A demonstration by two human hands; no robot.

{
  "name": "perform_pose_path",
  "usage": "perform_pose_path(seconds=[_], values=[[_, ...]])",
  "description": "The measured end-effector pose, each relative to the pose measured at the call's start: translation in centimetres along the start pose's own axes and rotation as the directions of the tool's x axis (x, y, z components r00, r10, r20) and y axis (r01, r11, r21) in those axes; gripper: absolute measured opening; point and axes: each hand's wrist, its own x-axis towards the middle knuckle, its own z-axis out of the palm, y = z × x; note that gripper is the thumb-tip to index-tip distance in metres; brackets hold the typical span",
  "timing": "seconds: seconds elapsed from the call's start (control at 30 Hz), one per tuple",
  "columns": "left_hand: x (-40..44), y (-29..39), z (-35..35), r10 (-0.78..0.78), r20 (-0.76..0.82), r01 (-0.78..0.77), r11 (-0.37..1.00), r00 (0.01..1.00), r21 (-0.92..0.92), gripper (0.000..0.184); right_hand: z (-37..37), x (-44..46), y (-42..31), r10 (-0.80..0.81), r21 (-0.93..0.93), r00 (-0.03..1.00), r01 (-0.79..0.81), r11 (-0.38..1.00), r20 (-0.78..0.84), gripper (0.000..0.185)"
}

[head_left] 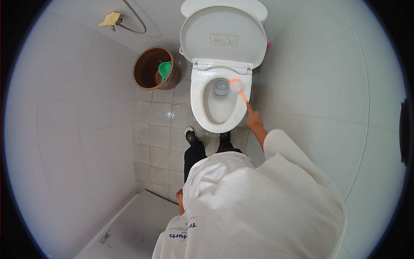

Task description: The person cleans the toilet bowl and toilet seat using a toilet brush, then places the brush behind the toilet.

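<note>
My right hand (255, 118) is closed round the handle of an orange and white toilet brush (242, 95). The brush head, orange and white bristles, is against the right side of the toilet bowl's inner rim. The white toilet (199, 103) has its seat and lid raised, and a little water lies at the bottom of the bowl. Low beside my white shirt hangs my left hand (180, 196), partly hidden by the cloth; its fingers are too small and covered to read.
A brown bucket (137, 71) with a green dipper (164, 70) inside stands left of the toilet. A tap with a yellow cloth (110, 19) and a hose (137, 17) is on the left wall. Tiled walls close in on both sides; a door (129, 224) is at lower left.
</note>
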Motion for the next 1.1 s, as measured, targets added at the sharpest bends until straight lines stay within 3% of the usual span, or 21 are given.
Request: perform_pose_path(seconds=[0.03,0.1,0.17,0.27,0.37,0.43,0.53,0.63,0.73,0.87,1.0,1.07,1.1], values=[[0.0,0.1,0.1,-0.032,-0.007,0.031,0.991,0.999,-0.129,0.029,0.0,-0.9,0.5,0.017,-0.003,1.000,-0.017,1.000,0.017,0.078],[-0.7,1.1,0.5,-0.024,-0.049,0.021,0.998,0.999,-0.064,0.030,-0.6,-1.9,0.9,0.045,-0.017,0.998,-0.044,0.999,0.049,0.079],[-1.7,3.0,0.7,-0.013,-0.075,0.014,1.000,0.997,0.003,0.031,-0.2,0.7,0.1,-0.027,-0.017,1.000,0.027,0.999,0.000,0.078],[-2.5,4.0,0.6,-0.001,-0.021,0.003,0.996,1.000,0.088,0.031,-1.9,4.7,-3.5,-0.146,-0.014,0.985,0.145,0.989,-0.095,0.075],[-2.6,4.4,0.0,-0.010,0.051,0.003,0.989,0.999,0.151,0.032,-2.9,5.5,-6.7,-0.107,-0.017,0.993,0.107,0.994,-0.054,0.074],[-2.7,5.2,-0.4,-0.074,0.041,0.069,0.992,0.996,0.108,0.032,-1.4,3.7,-4.8,-0.089,-0.001,0.994,0.089,0.996,-0.057,0.074],[-3.8,7.6,0.2,-0.241,-0.086,0.233,0.968,0.967,-0.098,0.032,0.1,1.9,-0.8,-0.016,-0.007,0.998,0.016,1.000,-0.055,0.075],[-4.1,7.8,0.6,-0.237,-0.102,0.225,0.967,0.966,-0.119,0.033,-0.8,-0.6,0.9,0.038,-0.047,0.999,-0.037,0.998,0.032,0.075],[-3.2,4.2,0.7,-0.133,0.021,0.134,0.982,0.991,-0.131,0.035,-0.6,2.0,-0.7,-0.055,-0.062,0.996,0.050,0.997,-0.076,0.075],[-2.4,1.9,-0.3,-0.023,0.094,0.017,0.998,0.995,0.065,0.035,-1.5,6.3,-6.1,-0.149,-0.035,0.982,0.146,0.989,-0.116,0.076],[-2.7,3.1,-2.2,-0.075,0.141,0.041,0.973,0.987,0.228,0.035,-2.0,3.9,-6.7,-0.123,0.022,0.989,0.125,0.992,-0.076,0.077],[-2.5,4.2,-2.5,-0.145,0.112,0.121,0.973,0.983,0.197,0.035,-0.7,3.3,-3.8,-0.101,0.014,0.992,0.102,0.995,-0.070,0.078],[-3.0,5.0,-2.2,-0.183,0.050,0.179,0.980,0.982,0.083,0.033,0.2,2.5,-2.7,-0.092,0.010,0.994,0.092,0.996,-0.059,0.078]])
